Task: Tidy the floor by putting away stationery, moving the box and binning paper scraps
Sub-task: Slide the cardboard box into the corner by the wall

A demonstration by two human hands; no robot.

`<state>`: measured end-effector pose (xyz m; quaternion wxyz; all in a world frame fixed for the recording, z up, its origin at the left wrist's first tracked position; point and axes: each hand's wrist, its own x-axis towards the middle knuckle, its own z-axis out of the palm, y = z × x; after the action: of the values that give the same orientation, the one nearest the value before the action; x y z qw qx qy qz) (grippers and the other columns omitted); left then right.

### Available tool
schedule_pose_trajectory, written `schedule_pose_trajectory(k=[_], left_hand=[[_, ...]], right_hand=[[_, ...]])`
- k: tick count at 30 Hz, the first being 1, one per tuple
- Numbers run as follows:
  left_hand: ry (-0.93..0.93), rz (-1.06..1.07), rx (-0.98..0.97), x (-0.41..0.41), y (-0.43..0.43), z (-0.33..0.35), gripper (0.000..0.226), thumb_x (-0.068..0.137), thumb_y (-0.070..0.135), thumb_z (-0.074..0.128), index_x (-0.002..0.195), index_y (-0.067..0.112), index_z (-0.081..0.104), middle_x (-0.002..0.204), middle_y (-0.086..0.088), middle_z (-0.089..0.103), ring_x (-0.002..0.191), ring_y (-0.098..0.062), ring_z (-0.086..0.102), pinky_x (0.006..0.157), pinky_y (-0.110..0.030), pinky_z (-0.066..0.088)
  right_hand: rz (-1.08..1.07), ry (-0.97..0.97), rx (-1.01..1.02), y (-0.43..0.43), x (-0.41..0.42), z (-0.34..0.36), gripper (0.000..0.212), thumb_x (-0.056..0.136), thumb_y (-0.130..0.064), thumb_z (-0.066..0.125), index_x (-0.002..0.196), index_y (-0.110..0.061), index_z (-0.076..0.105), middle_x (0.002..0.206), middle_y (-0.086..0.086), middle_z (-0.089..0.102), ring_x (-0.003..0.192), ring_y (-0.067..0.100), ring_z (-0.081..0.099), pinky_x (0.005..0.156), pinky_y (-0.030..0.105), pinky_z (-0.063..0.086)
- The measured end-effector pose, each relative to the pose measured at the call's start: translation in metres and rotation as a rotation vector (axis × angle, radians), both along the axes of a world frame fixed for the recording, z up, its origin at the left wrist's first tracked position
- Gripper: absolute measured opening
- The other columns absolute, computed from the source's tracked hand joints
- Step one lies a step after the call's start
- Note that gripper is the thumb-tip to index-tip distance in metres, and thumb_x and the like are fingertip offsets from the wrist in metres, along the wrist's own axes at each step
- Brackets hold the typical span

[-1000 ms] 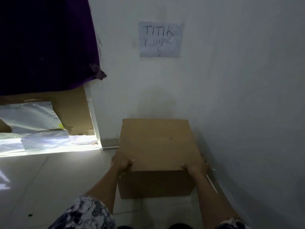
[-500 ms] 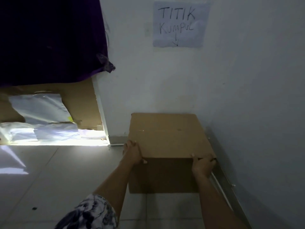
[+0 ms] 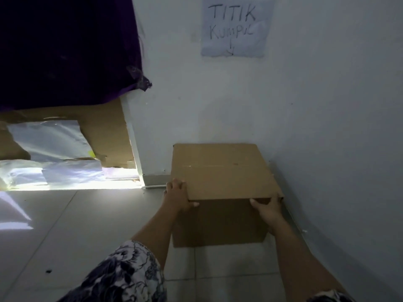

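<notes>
A closed brown cardboard box (image 3: 222,177) stands on the tiled floor in the corner, its back against the white wall and its right side close to the side wall. My left hand (image 3: 177,196) grips its near left top corner, thumb on the front face. My right hand (image 3: 267,207) holds the near right top edge, fingers curled under the lid's lip. A paper sign (image 3: 234,27) reading "TITIK KUMPUL" with a down arrow hangs on the wall above the box.
A dark purple curtain (image 3: 65,49) hangs at the upper left. Below it lean cardboard sheets (image 3: 104,131) and clear plastic (image 3: 50,147) with bright light underneath. Pale floor tiles (image 3: 76,232) spread to the left; a small dark speck (image 3: 48,271) lies on them.
The box has slid further toward the back wall, under the sign. Both hands have shifted from its top face to its near top corners. The view has come closer.
</notes>
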<state>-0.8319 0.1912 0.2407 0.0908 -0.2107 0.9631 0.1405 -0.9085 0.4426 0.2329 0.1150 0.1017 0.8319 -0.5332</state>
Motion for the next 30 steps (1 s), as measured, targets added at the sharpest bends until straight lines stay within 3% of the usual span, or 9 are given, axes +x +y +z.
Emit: schedule_pose_trajectory(k=[4,7,11,15,21,26,30], left_hand=[[-0.1,-0.035,-0.006,0.013,-0.002,0.011,0.113,0.077,0.068,0.056,0.152,0.013,-0.008,0.159,-0.015,-0.014,0.147,-0.037,-0.009,0.118,-0.052,0.004],[-0.071,-0.015,-0.015,0.047,0.011,0.031,0.111,0.081,0.064,0.053,0.151,0.007,-0.011,0.158,-0.018,-0.015,0.147,-0.037,-0.008,0.12,-0.048,0.005],[-0.166,0.01,0.038,0.092,0.023,0.085,0.108,0.084,0.061,0.052,0.15,0.005,-0.012,0.157,-0.018,-0.02,0.147,-0.035,-0.012,0.12,-0.046,0.004],[-0.244,0.044,0.111,0.142,0.026,0.17,0.104,0.087,0.058,0.05,0.149,0.005,-0.014,0.157,-0.017,-0.023,0.147,-0.034,-0.013,0.121,-0.046,0.005],[-0.241,0.1,0.172,0.222,0.014,0.303,0.102,0.088,0.054,0.052,0.15,0.005,-0.014,0.158,-0.014,-0.022,0.148,-0.032,-0.011,0.12,-0.045,0.008],[-0.223,0.108,0.191,0.292,-0.002,0.385,0.101,0.089,0.052,0.051,0.149,0.005,-0.014,0.158,-0.013,-0.021,0.148,-0.031,-0.009,0.12,-0.045,0.009],[-0.218,0.108,0.172,0.342,-0.019,0.413,0.099,0.09,0.053,0.048,0.149,0.003,-0.014,0.158,-0.014,-0.02,0.148,-0.031,-0.008,0.119,-0.045,0.011]], right_hand=[[-0.046,-0.007,-0.101,0.007,0.023,0.011,0.1,0.085,-0.02,0.07,0.152,-0.016,-0.004,0.159,0.007,0.014,0.144,0.027,0.022,0.116,0.043,0.026],[-0.047,-0.063,0.015,0.009,0.05,0.035,0.1,0.087,-0.018,0.068,0.151,-0.009,-0.008,0.16,0.01,0.0,0.147,0.026,0.008,0.116,0.036,0.017],[0.218,-0.162,0.253,0.009,0.09,0.091,0.105,0.084,-0.023,0.071,0.15,-0.004,-0.009,0.158,0.014,-0.014,0.148,0.028,0.001,0.114,0.037,0.019],[0.393,-0.115,0.454,-0.007,0.13,0.18,0.102,0.085,-0.03,0.068,0.15,-0.002,-0.005,0.159,0.016,-0.009,0.147,0.032,0.008,0.114,0.039,0.022],[0.514,-0.12,0.531,-0.051,0.21,0.327,0.093,0.091,-0.038,0.059,0.149,0.004,0.0,0.158,0.019,0.0,0.147,0.032,0.007,0.117,0.04,0.018],[0.507,-0.136,0.494,-0.076,0.282,0.404,0.094,0.088,-0.038,0.062,0.151,-0.005,0.001,0.159,0.015,0.003,0.145,0.036,0.012,0.115,0.041,0.024],[0.515,-0.11,0.513,-0.089,0.332,0.434,0.091,0.088,-0.04,0.06,0.151,-0.008,0.001,0.16,0.012,0.007,0.146,0.034,0.014,0.116,0.042,0.024]])
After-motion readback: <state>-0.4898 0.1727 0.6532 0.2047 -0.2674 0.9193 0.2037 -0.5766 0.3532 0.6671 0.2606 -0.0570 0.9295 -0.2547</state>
